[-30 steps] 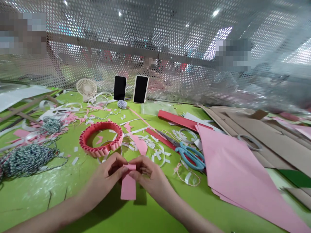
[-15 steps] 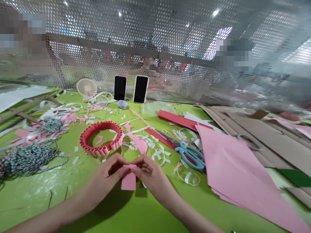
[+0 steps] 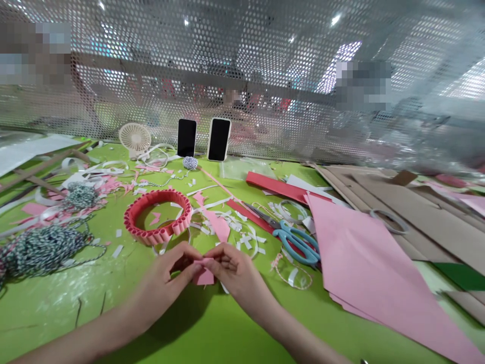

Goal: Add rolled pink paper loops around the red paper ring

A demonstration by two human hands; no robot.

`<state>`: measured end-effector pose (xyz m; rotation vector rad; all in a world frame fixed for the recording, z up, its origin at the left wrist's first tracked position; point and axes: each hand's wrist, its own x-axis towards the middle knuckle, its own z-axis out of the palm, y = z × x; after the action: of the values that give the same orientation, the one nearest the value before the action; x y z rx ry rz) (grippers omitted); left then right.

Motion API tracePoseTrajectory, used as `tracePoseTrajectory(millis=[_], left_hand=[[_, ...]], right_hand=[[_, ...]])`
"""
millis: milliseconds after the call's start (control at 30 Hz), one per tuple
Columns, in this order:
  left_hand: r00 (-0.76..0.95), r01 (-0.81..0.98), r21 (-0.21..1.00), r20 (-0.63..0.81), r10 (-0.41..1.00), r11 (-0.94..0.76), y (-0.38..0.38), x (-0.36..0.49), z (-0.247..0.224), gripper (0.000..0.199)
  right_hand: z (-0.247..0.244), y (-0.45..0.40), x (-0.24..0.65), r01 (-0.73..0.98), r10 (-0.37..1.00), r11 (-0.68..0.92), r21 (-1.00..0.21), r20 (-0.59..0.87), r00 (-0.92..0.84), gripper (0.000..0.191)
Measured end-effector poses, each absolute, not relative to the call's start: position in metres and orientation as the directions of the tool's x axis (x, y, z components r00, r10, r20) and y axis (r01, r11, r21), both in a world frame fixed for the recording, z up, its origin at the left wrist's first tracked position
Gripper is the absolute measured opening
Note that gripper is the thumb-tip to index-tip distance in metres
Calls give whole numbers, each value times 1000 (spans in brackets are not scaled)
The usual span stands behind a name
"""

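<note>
Between my two hands is a small pink paper strip (image 3: 204, 276), pinched along its upper edge, with a short flap hanging toward me. My left hand (image 3: 177, 270) has thumb and fingers closed on its left side. On the opposite side, the thumb and index finger of my right hand (image 3: 230, 268) press together on it. The fingers partly hide the strip's top. Just beyond my left hand lies a ring of red and pink rolled paper tubes (image 3: 131, 225). A pink paper piece (image 3: 219, 226) lies beyond the hands among white scraps.
Blue-handled scissors (image 3: 293, 242) lie right of my hands, beside large pink paper sheets (image 3: 364, 263). Brown cardboard (image 3: 420, 217) covers the far right. Patterned cord (image 3: 47, 247) is heaped at left. Two phones (image 3: 187, 137) and a small fan (image 3: 135, 137) stand before a perforated metal screen.
The hanging part of the pink paper strip has become shorter, its lower edge now higher. Both hands stay in nearly the same place, still pinching it.
</note>
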<state>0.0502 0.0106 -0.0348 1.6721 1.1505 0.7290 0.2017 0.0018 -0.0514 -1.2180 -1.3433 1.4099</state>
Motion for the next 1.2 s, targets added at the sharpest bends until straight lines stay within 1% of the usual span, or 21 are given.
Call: tracePoseTrajectory(millis=[133, 200, 267, 467, 600, 667, 733, 833, 900, 933, 1000, 1067, 1133, 1200], left_hand=[[389, 340, 939, -81, 918, -61, 11, 50, -35, 17], [384, 335, 941, -96, 918, -42, 11, 51, -35, 18], [373, 345, 936, -70, 925, -68, 12, 51, -35, 17], [412, 358, 912, 38, 911, -200, 12, 50, -38, 11], [395, 359, 919, 9, 919, -163, 12, 47, -38, 11], [398, 371, 916, -5, 917, -155, 12, 47, -37, 13], [410, 396, 898, 15, 912, -193, 12, 48, -38, 14], [444, 444, 856, 48, 895, -266, 11, 48, -42, 14], [464, 483, 809, 89, 882, -335, 12, 46, -45, 15], [469, 503, 772, 134, 873, -389, 13, 44, -46, 17], [462, 562, 656, 256, 849, -503, 19, 39, -44, 23], [431, 676, 501, 324, 842, -540, 30, 32, -38, 28], [393, 805, 362, 267, 880, -470, 42, 22, -30, 39], [374, 879, 267, 129, 918, -395, 55, 12, -24, 47]], right_hand=[[-54, 1, 202, -37, 971, -112, -993, -101, -215, 24], [-55, 0, 202, -53, 970, -103, -993, -88, -228, 24], [-54, 0, 202, -44, 969, -91, -995, -78, -233, 22], [-52, 1, 202, 28, 953, -116, -993, -119, -279, 20], [-52, 0, 201, 0, 965, -91, -996, -88, -248, 15], [-51, 0, 201, 34, 968, -80, -996, -86, -236, 12], [-50, 0, 201, 108, 971, -44, -993, -68, -230, 8], [-49, 0, 202, 281, 970, 82, -956, 11, -244, 9], [-50, -1, 203, 406, 964, 181, -896, 80, -254, 12], [-51, -1, 203, 456, 961, 219, -863, 109, -256, 13], [-52, -1, 203, 507, 957, 257, -823, 143, -252, 14], [-53, 0, 204, 492, 963, 236, -838, 132, -236, 13], [-53, 0, 204, 441, 974, 175, -880, 89, -208, 10], [-52, 0, 204, 386, 981, 116, -915, 44, -189, 7]])
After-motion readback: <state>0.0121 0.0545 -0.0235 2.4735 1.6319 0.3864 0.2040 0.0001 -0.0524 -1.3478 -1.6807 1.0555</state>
